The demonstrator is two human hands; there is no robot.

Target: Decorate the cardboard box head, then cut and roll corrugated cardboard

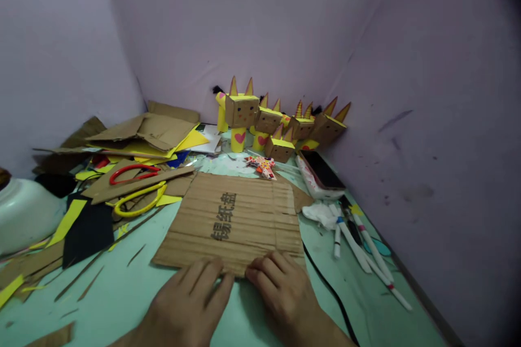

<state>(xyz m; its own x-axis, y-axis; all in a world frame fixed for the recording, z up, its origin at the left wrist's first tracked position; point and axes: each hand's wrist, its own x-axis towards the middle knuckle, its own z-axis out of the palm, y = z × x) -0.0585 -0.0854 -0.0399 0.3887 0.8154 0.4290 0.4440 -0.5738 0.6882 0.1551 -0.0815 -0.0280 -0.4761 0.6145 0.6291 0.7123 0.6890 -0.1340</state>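
Observation:
A flat piece of corrugated cardboard (252, 217) with dark printed characters lies in front of me on the pale green table. My left hand (191, 293) holds its near edge, the fingers bent over the top and the thumb at the rim. Just to the right, my right hand (280, 287) grips the same edge with curled fingers; its thumb is mostly hidden. Yellow-handled scissors (140, 200) and red-handled scissors (134, 172) lie among cardboard scraps left of the sheet.
Cardboard figures with horns (242, 111) stand along the back wall. A phone (321, 169) rests on a white pack at right, near several white markers (354, 241) and a black cable (329, 290). Stacked cardboard (142, 131) and a white rounded object (24, 217) occupy the left.

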